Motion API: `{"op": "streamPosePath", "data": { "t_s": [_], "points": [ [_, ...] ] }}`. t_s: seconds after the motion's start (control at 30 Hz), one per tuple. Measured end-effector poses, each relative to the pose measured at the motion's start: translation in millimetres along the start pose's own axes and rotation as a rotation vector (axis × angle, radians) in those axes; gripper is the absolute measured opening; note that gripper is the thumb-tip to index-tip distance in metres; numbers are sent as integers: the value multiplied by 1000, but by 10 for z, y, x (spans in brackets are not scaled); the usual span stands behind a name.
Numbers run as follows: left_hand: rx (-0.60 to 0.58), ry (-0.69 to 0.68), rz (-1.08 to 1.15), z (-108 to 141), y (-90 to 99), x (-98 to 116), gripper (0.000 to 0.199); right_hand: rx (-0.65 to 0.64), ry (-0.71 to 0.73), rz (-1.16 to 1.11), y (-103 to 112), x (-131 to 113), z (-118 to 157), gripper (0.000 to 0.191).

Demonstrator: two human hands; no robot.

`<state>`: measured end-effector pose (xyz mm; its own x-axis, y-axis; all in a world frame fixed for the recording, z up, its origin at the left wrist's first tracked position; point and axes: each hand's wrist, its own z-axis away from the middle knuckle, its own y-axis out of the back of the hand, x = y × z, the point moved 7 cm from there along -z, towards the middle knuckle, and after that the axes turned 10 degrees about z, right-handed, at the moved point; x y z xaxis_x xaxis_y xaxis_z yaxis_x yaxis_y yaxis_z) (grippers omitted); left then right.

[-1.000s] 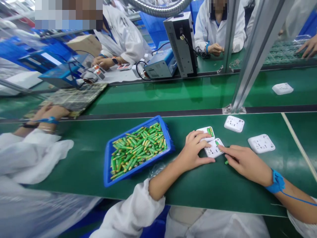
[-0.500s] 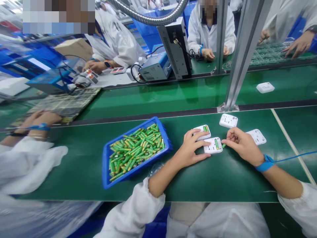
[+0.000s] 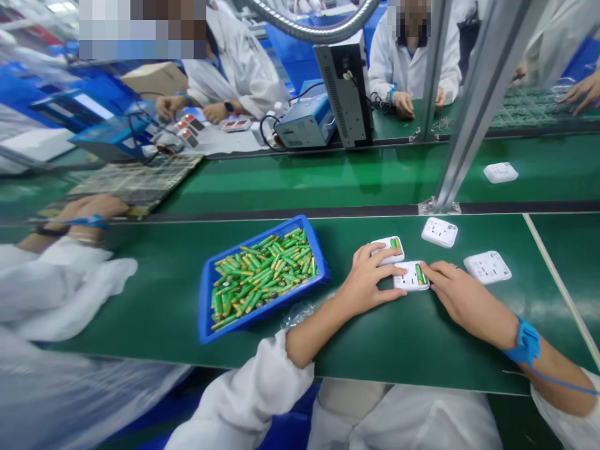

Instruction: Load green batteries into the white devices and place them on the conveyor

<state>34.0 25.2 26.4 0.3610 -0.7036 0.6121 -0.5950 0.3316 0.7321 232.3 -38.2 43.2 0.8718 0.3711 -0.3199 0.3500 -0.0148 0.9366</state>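
Steadying a smooth, rounded white plastic case (image 3: 407, 279), hands (image 3: 370, 281) around cylindrical batteries (image 3: 421, 274)

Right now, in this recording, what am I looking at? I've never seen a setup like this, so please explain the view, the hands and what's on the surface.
There is no robot here: a camera on a person's head looks forward and down at their bare hands. The left hand holds a rounded white plastic case between thumb and fingers. The right hand, wearing a blue wrist strap, has its fingertips at the small green batteries in that case; whether it grips one is unclear. A second white case, also containing batteries, sits just behind. On the green work surface are two more white cases and a blue plastic tray full of green-and-gold batteries. Other people work nearby.
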Motion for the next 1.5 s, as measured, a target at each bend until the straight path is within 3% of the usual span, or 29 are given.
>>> {"op": "streamPosePath", "data": {
  "t_s": [0.13, 0.3, 0.4, 0.5, 0.57, 0.67, 0.77, 0.9, 1.03, 1.17, 1.3, 1.37, 1.5],
  "points": [
    [-8, 19, 10, -31, -10, 12, 40, -47, 90, 179, -6, -80, 142, 60],
    [2, 18, 34, -53, -12, 10, 39, 8, 31, 31, 127, -6, 60, 42],
    [13, -27, 53, -59, -29, 7, 41, 195, -54, 12, 270, 218, -49, 35],
    [3, -64, 77, -76, -54, -7, 41, 346, -153, 178, 288, 524, -157, 45],
    [6, -87, 89, -92, -56, -14, 39, 340, -195, 254, 193, 710, -246, 57],
    [26, -119, 98, -114, -40, -31, 36, 276, -218, 274, 58, 897, -363, 58],
    [37, -146, 115, -132, -32, -50, 34, 294, -264, 266, 112, 967, -380, 56],
    [98, -128, 143, -148, 39, -60, 36, 328, -258, 131, 294, 808, -176, 60],
    [158, -242, 204, -112, 205, 136, 44, 286, -218, -114, 277, 371, 292, 65],
    [5, -463, 274, -25, 203, 469, 33, 214, -175, -185, 48, -171, 761, 54],
    [-114, -553, 120, 147, 30, 729, 25, 193, -161, -197, -95, -480, 924, 45],
    [-84, -500, -29, 281, -32, 819, 28, 173, -187, -279, -51, -481, 873, 43],
    [93, -195, -229, 686, 15, 871, 24, 156, -278, -494, 253, -405, 504, 43]
  ]
}}
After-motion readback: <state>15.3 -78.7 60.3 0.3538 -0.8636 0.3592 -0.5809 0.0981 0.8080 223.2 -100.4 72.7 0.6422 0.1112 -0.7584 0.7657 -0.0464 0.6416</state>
